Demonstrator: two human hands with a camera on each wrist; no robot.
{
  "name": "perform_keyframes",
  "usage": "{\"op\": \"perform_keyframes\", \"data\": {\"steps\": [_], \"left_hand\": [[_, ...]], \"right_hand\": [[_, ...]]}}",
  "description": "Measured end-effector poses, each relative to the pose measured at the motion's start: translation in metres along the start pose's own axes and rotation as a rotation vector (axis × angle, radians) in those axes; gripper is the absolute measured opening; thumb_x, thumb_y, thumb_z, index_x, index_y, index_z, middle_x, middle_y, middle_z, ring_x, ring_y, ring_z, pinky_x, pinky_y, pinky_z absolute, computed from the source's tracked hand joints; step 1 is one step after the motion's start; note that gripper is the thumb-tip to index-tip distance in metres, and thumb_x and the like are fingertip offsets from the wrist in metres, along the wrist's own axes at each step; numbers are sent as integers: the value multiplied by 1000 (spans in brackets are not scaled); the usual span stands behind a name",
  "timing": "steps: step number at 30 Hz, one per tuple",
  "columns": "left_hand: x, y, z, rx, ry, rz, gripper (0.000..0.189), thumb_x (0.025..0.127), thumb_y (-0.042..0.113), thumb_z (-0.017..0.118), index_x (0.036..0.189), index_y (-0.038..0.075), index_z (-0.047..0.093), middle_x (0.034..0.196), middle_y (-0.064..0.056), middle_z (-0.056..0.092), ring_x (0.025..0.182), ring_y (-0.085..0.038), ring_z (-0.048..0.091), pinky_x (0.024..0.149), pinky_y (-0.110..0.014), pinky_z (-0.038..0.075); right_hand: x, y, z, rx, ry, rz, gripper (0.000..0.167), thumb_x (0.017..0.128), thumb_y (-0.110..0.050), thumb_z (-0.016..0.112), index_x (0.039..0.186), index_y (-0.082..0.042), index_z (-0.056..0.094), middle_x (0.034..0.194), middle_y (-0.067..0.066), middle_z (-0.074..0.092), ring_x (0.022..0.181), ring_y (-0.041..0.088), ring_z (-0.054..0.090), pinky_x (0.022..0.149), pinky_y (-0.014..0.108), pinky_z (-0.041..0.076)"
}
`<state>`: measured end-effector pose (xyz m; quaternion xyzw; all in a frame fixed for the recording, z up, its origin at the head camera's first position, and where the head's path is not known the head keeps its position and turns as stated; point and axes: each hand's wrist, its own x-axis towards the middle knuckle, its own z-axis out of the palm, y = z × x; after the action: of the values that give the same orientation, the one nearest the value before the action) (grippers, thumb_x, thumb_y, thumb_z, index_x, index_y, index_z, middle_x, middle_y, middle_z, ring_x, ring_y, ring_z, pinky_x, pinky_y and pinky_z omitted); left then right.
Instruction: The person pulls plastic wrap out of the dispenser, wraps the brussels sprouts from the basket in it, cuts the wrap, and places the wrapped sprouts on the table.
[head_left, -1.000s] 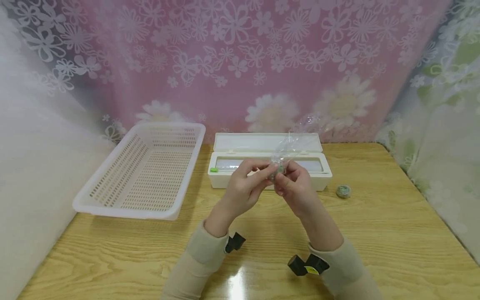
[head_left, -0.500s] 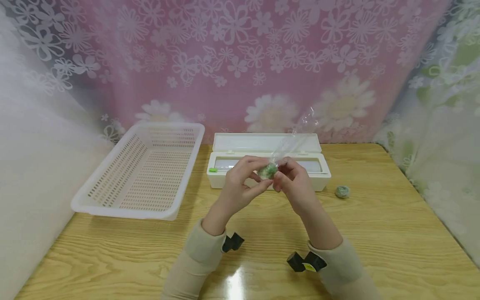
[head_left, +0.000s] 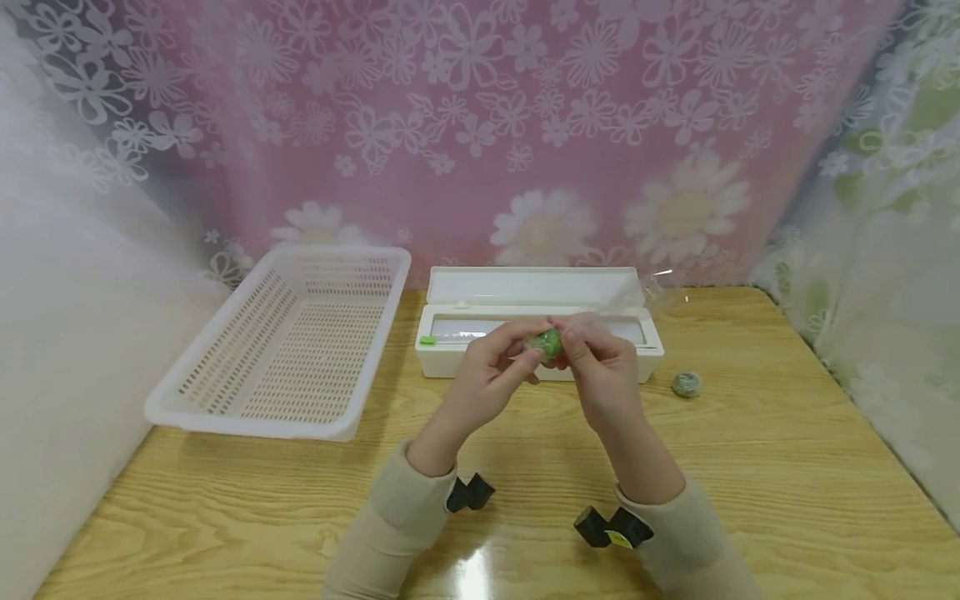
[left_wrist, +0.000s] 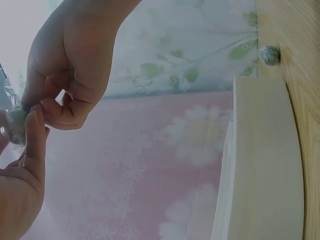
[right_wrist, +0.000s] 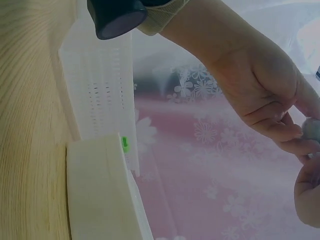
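In the head view, a small round green piece (head_left: 550,342) in clear cling film is held between both hands, over the front of a white cling film dispenser (head_left: 442,362). My left hand (head_left: 483,379) grips its left side with thumb and fingers. At its right, my right hand (head_left: 609,383) pinches the gathered film; a loose film tail (head_left: 651,290) trails off to the right. Fingers partly cover the piece, which shows greyish (left_wrist: 17,122) in the left wrist view. A similar wrapped ball (head_left: 686,384) lies on the table, right of the dispenser.
A white slotted plastic basket (head_left: 352,392) stands at the left of the wooden table (head_left: 780,467). The dispenser's lid (head_left: 532,286) is raised, and a green slider (head_left: 427,340) sits at its left end. Flowered curtain (head_left: 450,192) hangs behind and at the sides.
The film tail has swung from pointing up to lying low toward the right. My fingers have shifted around the green piece, turning it. The ball on the table stays put.
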<state>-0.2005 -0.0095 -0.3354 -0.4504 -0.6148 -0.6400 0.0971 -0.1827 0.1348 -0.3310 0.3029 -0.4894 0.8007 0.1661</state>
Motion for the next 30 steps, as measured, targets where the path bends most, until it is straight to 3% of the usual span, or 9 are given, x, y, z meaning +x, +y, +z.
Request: {"op": "perform_keyframes", "data": {"steps": [4, 9, 13, 15, 17, 20, 24, 27, 30], "left_hand": [[0, 3, 2, 60, -2, 19, 38, 79, -8, 60, 115, -7, 50, 117, -19, 48, 80, -23, 58, 60, -29, 53], [1, 3, 2, 135, 58, 55, 37, 75, -9, 64, 110, -9, 55, 107, -17, 52, 74, -17, 59, 59, -27, 53], [0, 2, 2, 221, 122, 102, 35, 72, -8, 68, 105, -8, 59, 99, -16, 53, 69, -16, 58, 57, -23, 52], [0, 2, 2, 295, 157, 127, 33, 71, -7, 69, 102, -7, 60, 95, -15, 52, 66, -18, 58, 57, -20, 51], [0, 2, 2, 376, 192, 149, 30, 71, -8, 69, 100, -7, 61, 91, -14, 51, 64, -19, 58, 56, -17, 50], [1, 2, 2, 467, 220, 171, 28, 71, -9, 67, 98, -7, 62, 88, -14, 50, 62, -19, 58, 55, -16, 49], [2, 1, -2, 425, 162, 168, 36, 72, -10, 63, 108, -10, 56, 94, -16, 51, 69, -19, 60, 59, -18, 50], [2, 1, -6, 240, 137, 109, 40, 77, -12, 58, 116, -12, 49, 99, -21, 54, 74, -24, 61, 59, -24, 52], [2, 2, -9, 30, 156, -14, 36, 84, -3, 56, 118, -11, 47, 105, -23, 53, 81, -27, 59, 60, -29, 52]], "right_hand": [[-1, -3, 2, -20, 75, 13, 18, 87, -8, 52, 85, -10, 70, 91, 3, 60, 81, 13, 56, 63, 18, 48], [-3, -5, 6, -261, 169, 5, 20, 87, 0, 52, 80, -7, 69, 88, 2, 63, 80, 14, 57, 64, 20, 48], [-6, -2, 8, -629, 101, -146, 20, 88, 1, 48, 77, 5, 64, 83, 7, 61, 86, 17, 57, 69, 22, 47], [-7, 0, 9, -808, 46, -244, 24, 91, -7, 46, 85, 9, 64, 88, 12, 62, 92, 20, 57, 73, 26, 48], [-8, 3, 11, -899, -4, -302, 34, 93, -18, 45, 96, 12, 61, 95, 19, 62, 97, 26, 57, 76, 34, 49], [-10, 7, 11, -983, -40, -294, 51, 92, -33, 46, 113, 12, 53, 109, 24, 56, 94, 30, 58, 71, 40, 50], [-8, 7, 9, -953, -27, -217, 48, 90, -29, 51, 116, 12, 51, 111, 23, 55, 93, 24, 58, 70, 30, 51], [-5, 4, 5, -769, -27, -158, 40, 91, -18, 50, 118, 12, 49, 109, 19, 55, 91, 16, 57, 71, 23, 50], [-5, 2, 3, -544, -60, -102, 33, 93, -12, 46, 118, 8, 51, 112, 10, 54, 87, 11, 54, 73, 20, 47]]}}
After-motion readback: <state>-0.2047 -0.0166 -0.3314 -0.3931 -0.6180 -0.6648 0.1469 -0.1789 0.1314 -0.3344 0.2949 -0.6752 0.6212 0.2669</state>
